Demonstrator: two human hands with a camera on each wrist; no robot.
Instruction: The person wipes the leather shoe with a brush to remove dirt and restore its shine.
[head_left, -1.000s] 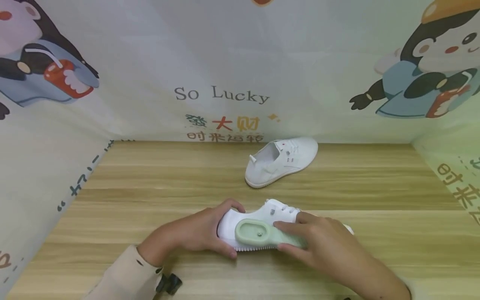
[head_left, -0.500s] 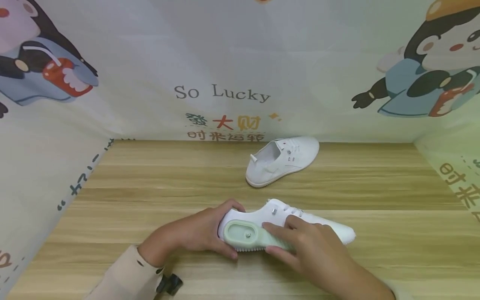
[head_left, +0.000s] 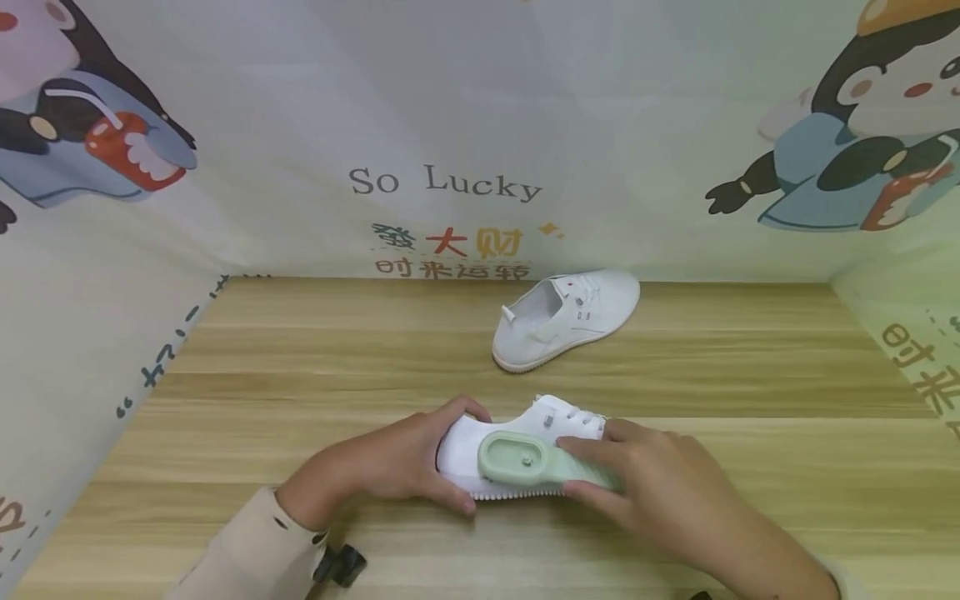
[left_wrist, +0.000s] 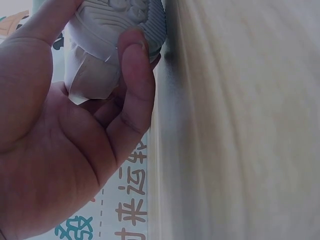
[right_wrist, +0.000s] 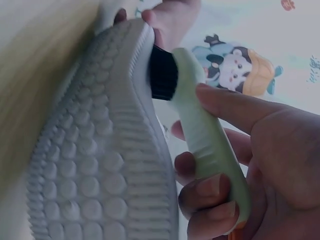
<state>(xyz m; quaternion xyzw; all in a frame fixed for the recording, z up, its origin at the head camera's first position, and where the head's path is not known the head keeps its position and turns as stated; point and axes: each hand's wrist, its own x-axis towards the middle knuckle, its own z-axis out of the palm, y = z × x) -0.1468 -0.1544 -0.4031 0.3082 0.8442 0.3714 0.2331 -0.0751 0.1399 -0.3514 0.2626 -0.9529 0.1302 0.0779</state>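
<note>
My left hand (head_left: 408, 458) grips the heel of a white shoe (head_left: 465, 450), which is tilted on its side with its toe to the right. In the left wrist view the thumb and fingers (left_wrist: 137, 82) wrap the heel and the ribbed sole edge. My right hand (head_left: 660, 483) holds a pale green brush (head_left: 513, 458) by its handle, flat over the shoe's side. The right wrist view shows the brush's black bristles (right_wrist: 164, 73) against the shoe's side and the bumpy sole (right_wrist: 95, 160) facing the camera. My right arm and hand hide the toe in the head view.
A second white shoe (head_left: 570, 321) stands at the back of the wooden table (head_left: 337, 342), near the printed cloth wall (head_left: 637, 150). Cloth walls also rise at left and right. A small black object (head_left: 341, 567) sits by the left sleeve.
The brush slid left toward the heel by half a second ago, then came back right and slightly up along the shoe's side. My left hand and the shoe stay nearly still.
</note>
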